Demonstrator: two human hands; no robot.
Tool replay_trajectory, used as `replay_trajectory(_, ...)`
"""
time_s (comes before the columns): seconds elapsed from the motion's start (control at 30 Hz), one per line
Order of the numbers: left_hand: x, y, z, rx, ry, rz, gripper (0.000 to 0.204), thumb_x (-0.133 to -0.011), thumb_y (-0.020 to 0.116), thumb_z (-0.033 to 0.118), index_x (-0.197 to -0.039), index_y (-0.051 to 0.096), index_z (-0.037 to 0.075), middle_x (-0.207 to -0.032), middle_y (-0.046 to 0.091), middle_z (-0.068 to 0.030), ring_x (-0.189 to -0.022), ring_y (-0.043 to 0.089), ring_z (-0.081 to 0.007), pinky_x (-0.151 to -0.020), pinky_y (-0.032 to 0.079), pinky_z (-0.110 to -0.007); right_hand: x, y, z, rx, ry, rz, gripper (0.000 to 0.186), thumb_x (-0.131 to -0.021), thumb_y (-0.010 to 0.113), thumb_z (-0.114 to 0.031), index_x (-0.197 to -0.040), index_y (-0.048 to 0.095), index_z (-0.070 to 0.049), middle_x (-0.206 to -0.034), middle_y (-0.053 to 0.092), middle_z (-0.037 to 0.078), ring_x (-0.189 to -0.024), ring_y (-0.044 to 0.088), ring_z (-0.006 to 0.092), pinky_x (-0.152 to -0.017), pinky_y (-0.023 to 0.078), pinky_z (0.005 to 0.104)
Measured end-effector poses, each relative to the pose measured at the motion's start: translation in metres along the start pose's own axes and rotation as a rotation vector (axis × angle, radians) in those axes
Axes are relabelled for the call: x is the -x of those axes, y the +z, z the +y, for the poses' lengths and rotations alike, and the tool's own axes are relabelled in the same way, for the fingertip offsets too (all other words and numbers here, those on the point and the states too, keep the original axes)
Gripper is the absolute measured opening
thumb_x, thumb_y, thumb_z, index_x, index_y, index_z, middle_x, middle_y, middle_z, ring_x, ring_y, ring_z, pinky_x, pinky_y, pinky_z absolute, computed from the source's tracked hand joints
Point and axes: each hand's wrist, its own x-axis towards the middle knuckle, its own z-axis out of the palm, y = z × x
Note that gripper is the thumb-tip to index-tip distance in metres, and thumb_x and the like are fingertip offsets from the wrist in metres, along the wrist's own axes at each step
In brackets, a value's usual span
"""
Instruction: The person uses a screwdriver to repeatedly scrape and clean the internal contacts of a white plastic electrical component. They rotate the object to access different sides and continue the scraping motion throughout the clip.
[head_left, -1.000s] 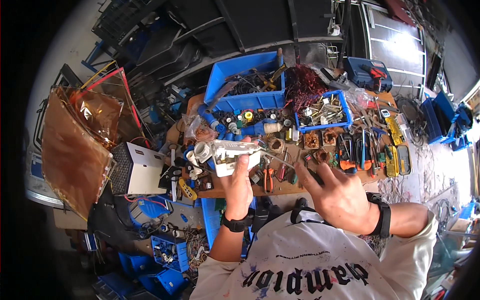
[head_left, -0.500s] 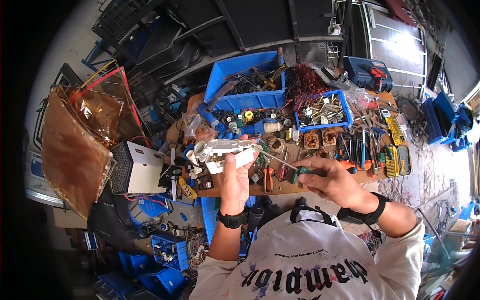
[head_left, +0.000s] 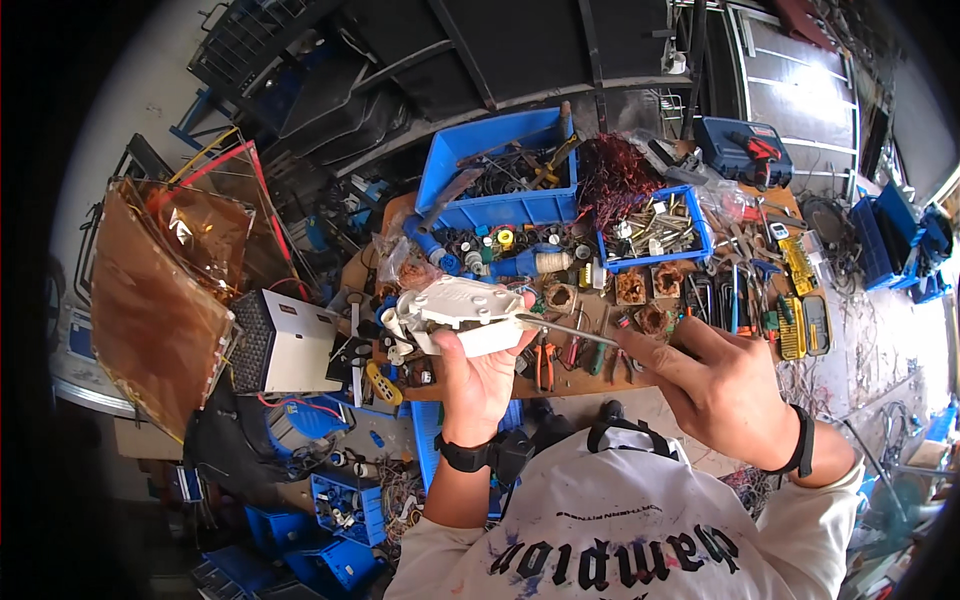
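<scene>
The left hand (head_left: 480, 388) is gripping a white plastic housing (head_left: 462, 305) between thumb and partly hidden fingers; the right hand (head_left: 725, 395) is clasping a screwdriver (head_left: 572, 329), its fingers covering the handle.

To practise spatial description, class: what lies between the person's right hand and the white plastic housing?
In the head view, a thin metal shaft runs from the right hand to the right end of the white plastic housing.

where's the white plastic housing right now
Head view, just left of centre: the white plastic housing is in the left hand, a metal tool shaft at its right end.
</scene>
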Motion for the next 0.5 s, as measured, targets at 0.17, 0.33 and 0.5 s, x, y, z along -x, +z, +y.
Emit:
replay_trajectory(0.17,0.001,0.018,0.001,0.139,-0.069,0.033,0.070,-0.088,0.059,0.054,-0.137,0.041,0.007,-0.127,0.055,-0.0202,-0.124,0.050,-0.0421,-0.097,0.053,-0.052,0.006,-0.005,-0.001,0.018,-0.027,-0.034,0.064,-0.069,0.067,-0.006,-0.132,0.058,-0.016,-0.076,0.050,0.004,-0.058,0.058,0.0176,-0.044,0.047,0.0320)
replay_trajectory(0.33,0.000,0.027,0.000,0.067,-0.062,0.065,0.072,-0.089,0.055,0.057,-0.135,0.041,0.004,-0.126,0.056,-0.0174,-0.124,0.052,-0.0392,-0.094,0.056,-0.046,0.008,-0.009,-0.004,0.037,0.013,-0.062,0.063,-0.069,0.068,-0.006,-0.131,0.058,-0.016,-0.077,0.051,0.004,-0.059,0.059,0.0175,-0.044,0.048,0.0317)
replay_trajectory(0.5,0.000,0.030,-0.001,-0.040,-0.004,0.057,0.068,-0.092,0.054,0.055,-0.138,0.039,0.007,-0.127,0.055,-0.0190,-0.124,0.051,-0.0400,-0.094,0.056,-0.047,0.003,-0.022,-0.007,0.098,-0.024,-0.079,0.062,-0.069,0.066,-0.006,-0.130,0.058,-0.015,-0.080,0.052,0.005,-0.059,0.060,0.0178,-0.045,0.048,0.0314)
